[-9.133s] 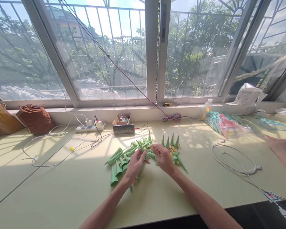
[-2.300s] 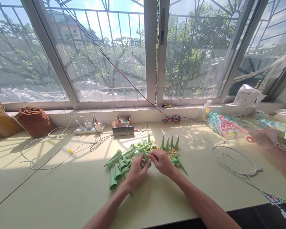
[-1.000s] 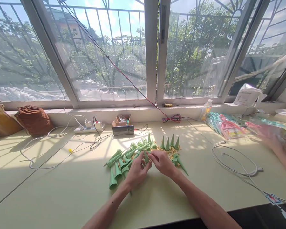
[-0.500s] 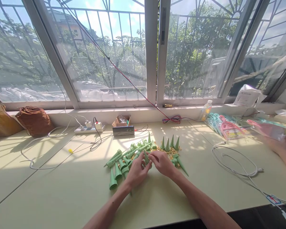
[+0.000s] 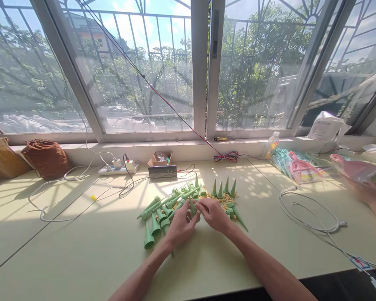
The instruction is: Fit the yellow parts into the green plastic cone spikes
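Note:
My left hand (image 5: 179, 229) is closed around a green plastic spike (image 5: 192, 207), its pointed end tilted up. Against the spike's side, the fingers of my right hand (image 5: 213, 214) are pinched together; whatever they grip is too small or hidden to make out. Several similar green spikes (image 5: 148, 239) lie in a heap just left of and beyond my hands. A row of upright green cones (image 5: 227, 187) stands past my right hand, among small yellowish pieces (image 5: 222, 200). One more spike (image 5: 240, 218) lies to the right of my right wrist.
A small open box (image 5: 161, 159) and a power strip (image 5: 117, 168) stand near the window sill. White cables (image 5: 310, 217) loop across the table's right side. Bagged pink and teal dustpans (image 5: 303, 169) lie back right, where another person's hand (image 5: 365, 192) holds a pink one.
My hands and the spike stay almost still. At the right, the other person's hand has moved, shifting and turning the bagged pink dustpan.

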`<action>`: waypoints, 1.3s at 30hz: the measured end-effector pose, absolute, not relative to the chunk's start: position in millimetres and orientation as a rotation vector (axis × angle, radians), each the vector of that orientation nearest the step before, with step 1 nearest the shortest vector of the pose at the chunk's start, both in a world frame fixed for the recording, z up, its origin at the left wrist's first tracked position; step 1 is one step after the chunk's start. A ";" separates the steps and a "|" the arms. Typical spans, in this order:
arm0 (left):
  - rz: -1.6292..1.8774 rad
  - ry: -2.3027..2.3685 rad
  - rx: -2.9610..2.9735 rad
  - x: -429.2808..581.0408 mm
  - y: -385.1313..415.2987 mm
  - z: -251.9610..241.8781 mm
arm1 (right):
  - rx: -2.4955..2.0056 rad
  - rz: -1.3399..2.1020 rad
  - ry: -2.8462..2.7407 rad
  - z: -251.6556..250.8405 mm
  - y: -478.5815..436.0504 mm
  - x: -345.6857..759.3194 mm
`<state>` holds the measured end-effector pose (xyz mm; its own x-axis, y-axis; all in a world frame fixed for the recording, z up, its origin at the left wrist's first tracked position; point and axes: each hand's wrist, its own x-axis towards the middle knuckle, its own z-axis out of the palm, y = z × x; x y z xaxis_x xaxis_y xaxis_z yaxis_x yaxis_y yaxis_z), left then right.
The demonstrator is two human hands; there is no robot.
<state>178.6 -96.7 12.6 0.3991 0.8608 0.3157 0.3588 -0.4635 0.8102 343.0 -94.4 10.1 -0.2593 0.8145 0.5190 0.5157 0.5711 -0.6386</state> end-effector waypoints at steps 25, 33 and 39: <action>1.035 1.165 2.103 177.2 -93.7 7.8 | -1.043 0.519 -1.882 7.8 -92.2 343.7; 1.071 1.151 2.018 178.1 -93.9 12.5 | -1.035 0.451 -1.852 11.7 -94.1 342.9; 1.061 1.119 2.067 177.5 -92.3 7.8 | -1.009 0.503 -1.840 8.2 -92.5 343.1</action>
